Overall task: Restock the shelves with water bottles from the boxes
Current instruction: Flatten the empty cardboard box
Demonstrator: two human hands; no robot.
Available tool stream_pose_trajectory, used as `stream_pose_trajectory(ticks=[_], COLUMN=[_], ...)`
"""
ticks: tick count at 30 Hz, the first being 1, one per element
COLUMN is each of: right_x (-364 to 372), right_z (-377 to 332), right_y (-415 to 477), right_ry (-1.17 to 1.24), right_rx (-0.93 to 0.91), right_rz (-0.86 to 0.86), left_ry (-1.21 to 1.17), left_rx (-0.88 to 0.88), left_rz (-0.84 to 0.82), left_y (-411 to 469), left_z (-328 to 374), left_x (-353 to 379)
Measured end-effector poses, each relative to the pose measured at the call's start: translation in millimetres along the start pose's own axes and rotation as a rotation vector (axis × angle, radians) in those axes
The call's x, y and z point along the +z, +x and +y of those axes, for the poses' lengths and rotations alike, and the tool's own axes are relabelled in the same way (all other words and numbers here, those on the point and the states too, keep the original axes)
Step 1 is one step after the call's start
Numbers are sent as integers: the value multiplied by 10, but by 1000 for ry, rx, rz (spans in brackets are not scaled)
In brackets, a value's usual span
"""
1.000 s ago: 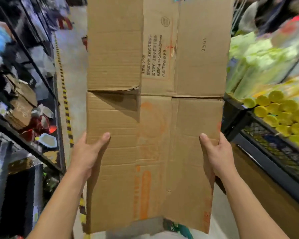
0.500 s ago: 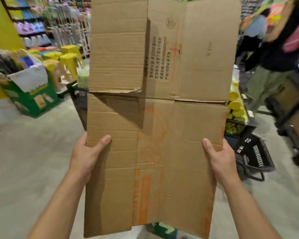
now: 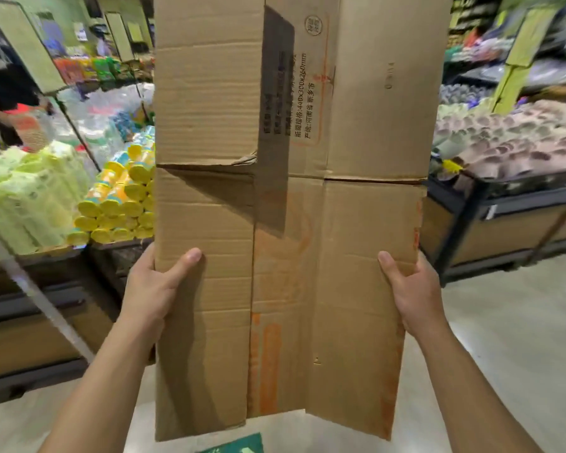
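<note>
A flattened brown cardboard box fills the middle of the head view, held upright in front of me with its flaps spread out. My left hand grips its left edge, thumb on the front face. My right hand grips the right edge the same way. Printed text and orange marks run down the cardboard. No water bottles are in my hands; clear bottles show blurred on a display at the back left.
A low display stand at the left carries yellow-capped bottles and pale green packs. Another dark-framed stand with wrapped goods is at the right. A person stands far left. Pale floor lies between the stands.
The view has swung round: the shelves and store surroundings shifted behind the cardboard, and a display of yellow-capped bottles is now at my left. My hands hold the box as before.
</note>
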State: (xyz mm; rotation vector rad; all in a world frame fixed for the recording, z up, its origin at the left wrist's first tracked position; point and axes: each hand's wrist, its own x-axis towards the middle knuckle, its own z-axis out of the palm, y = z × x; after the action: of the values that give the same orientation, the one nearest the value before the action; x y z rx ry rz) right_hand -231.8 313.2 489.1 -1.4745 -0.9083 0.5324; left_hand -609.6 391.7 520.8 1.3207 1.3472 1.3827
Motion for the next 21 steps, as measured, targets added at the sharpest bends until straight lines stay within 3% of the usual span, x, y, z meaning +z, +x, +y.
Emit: stream_pose_trajectory(ticks=[10,21], right_x=[-1895,-3202], right_z=[334,657], right_y=[831,1692], right_ry=[-55,-30], right_rx=[61,98], right_rz=[240,508], left_ry=[-43,-76], left_rx=[69,99], left_rz=[-283,-571], left_y=[223,705], left_z=[224,368], left_x=[2456,4866])
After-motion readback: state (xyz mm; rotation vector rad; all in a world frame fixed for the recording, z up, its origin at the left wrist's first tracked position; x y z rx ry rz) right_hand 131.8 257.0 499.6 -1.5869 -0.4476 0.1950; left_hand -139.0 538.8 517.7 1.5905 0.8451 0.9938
